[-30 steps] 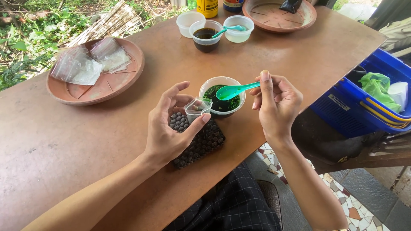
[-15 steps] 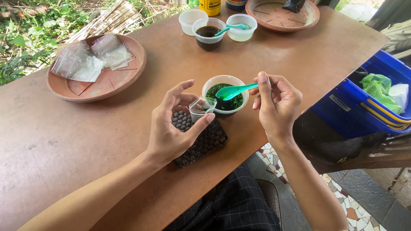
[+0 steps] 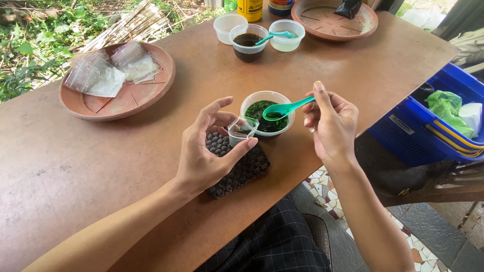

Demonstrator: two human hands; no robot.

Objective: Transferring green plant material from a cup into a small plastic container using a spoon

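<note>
The person sits at the near edge of a brown table (image 3: 353, 70), both bare forearms reaching over it. The left hand (image 3: 206, 151) is closed lightly around a tiny clear plastic cup (image 3: 242, 130), thumb beneath and fingers curled over its far side, holding it tilted just above a black seedling tray (image 3: 239, 166) that lies close to the near edge. The right hand (image 3: 330, 123) pinches the handle of a teal plastic spoon (image 3: 285, 108) between thumb and fingertips, the rest of the fingers folded in; the spoon's bowl hangs over a round clear tub (image 3: 267, 114) filled with dark green matter, which stands on the table just beyond the seedling tray and beside the tiny cup. Whether the spoon carries anything I cannot tell. Toward the far edge stand three more small tubs: an empty one (image 3: 228, 26), one with dark brown liquid (image 3: 248, 43) and one with a pale liquid (image 3: 286, 35), a second teal spoon (image 3: 275, 36) lying across the last two. Near the left edge sits a terracotta saucer (image 3: 151, 93) holding a heap of small clear plastic bags (image 3: 108, 70). Another terracotta saucer (image 3: 322, 22) rests at the far right corner. Off the right edge, lower down, is a blue plastic basket (image 3: 428, 131) with a green bag (image 3: 444, 107) inside.
</note>
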